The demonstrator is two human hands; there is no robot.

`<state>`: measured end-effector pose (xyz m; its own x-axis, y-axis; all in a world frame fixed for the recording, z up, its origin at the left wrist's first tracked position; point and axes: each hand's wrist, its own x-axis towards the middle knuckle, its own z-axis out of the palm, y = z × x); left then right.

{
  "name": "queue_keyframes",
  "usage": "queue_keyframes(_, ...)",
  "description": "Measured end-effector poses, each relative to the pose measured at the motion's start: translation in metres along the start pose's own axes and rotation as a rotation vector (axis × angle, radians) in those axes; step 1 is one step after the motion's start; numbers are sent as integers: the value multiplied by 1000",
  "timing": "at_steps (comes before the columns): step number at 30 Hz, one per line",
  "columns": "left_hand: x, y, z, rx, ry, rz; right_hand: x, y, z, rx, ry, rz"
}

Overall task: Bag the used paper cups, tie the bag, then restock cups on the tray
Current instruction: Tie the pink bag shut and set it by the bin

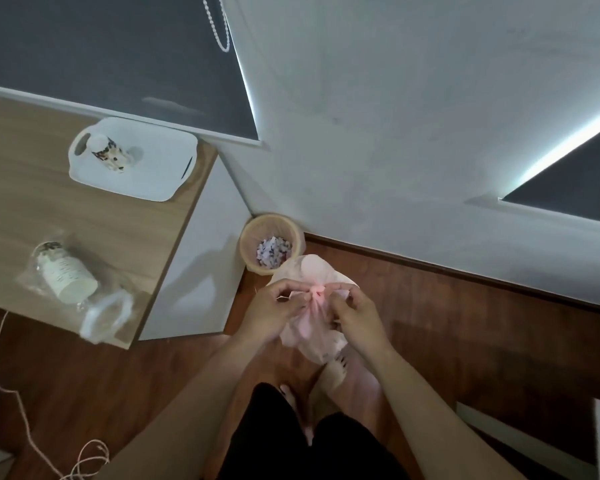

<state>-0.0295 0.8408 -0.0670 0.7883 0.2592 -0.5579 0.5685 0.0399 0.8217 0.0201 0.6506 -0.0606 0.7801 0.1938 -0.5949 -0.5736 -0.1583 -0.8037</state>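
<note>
Bag: a thin pink plastic bag [309, 327] hung in the air between the two hands, above the wooden floor [465, 341] and in front of the person's legs; its neck was gathered into a small pink knot [316, 292] at the top.
Bag contents: a patterned paper cup [336, 370] showed through the film at the bag's lower right (other contents could not be made out).
Left hand: the left hand [274, 311] pinched the gathered plastic just left of the knot, fingers curled round it.
Right hand: the right hand [355, 315] gripped the plastic just right of the knot, thumb and fingers closed on it.
Waste bin: a round beige bin [270, 242] stood on the floor in the corner just beyond the bag, with crumpled patterned scraps, possibly paper, at its bottom.
Table: a wood-topped table [32, 202] stood to the left, well apart from the bag.
Tray: a white handled tray [153, 174] lay at the table's far edge, carrying one patterned cup [110, 157] near its left handle.
Cup stack: a sleeve of white cups [66, 273] in clear wrap lay on its side near the table's front edge.
String: a pale cord [11, 393] trailed across the floor at lower left.
</note>
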Motion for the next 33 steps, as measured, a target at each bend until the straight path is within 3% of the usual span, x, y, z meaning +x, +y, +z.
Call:
queue_keyframes(13,160,-83,23,81,-57,-164,142,62,15,-119,60,128)
queue_keyframes(24,268,-188,69,77,-168,-333,277,159,8,-132,32,445)
queue_keyframes(33,345,-242,82,16,-142,-360,339,199,12,-168,32,381)
